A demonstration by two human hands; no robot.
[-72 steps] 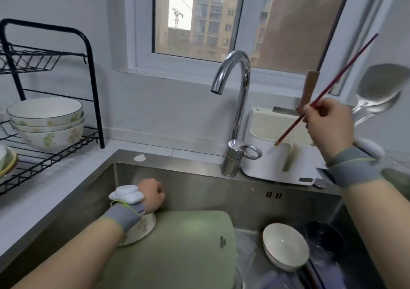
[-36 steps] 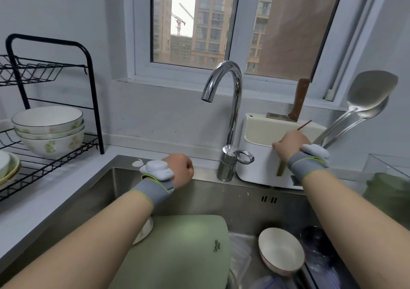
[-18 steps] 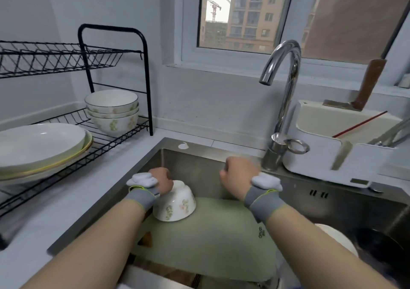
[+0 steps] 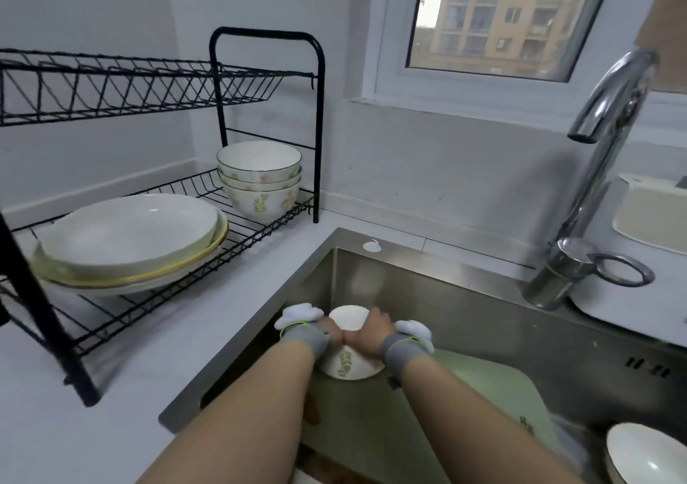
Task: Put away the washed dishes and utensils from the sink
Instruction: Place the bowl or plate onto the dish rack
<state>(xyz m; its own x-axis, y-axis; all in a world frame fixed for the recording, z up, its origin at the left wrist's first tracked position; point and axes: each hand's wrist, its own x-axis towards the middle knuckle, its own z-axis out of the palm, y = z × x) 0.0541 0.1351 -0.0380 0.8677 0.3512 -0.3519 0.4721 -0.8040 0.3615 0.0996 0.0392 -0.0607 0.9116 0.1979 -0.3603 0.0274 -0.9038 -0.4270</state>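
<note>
A white bowl with green flower print (image 4: 349, 349) is in the steel sink (image 4: 483, 309), above a green cutting board (image 4: 427, 420). My left hand (image 4: 332, 331) grips its left side and my right hand (image 4: 368, 333) grips its right side, thumbs meeting at the near rim. The bowl's opening faces up and away from me. A second white bowl (image 4: 647, 454) lies in the sink at the lower right.
A black wire dish rack (image 4: 238, 238) stands on the counter to the left, holding three stacked flower bowls (image 4: 260, 178) and stacked plates (image 4: 126, 238). The chrome faucet (image 4: 594, 171) rises at the right, with a white utensil holder (image 4: 647, 223) behind it.
The chopsticks went into the utensil holder and my right hand came down to the sink. Both hands now hold the bowl, which my left hand had lifted alone and turned upright. The view swung left.
</note>
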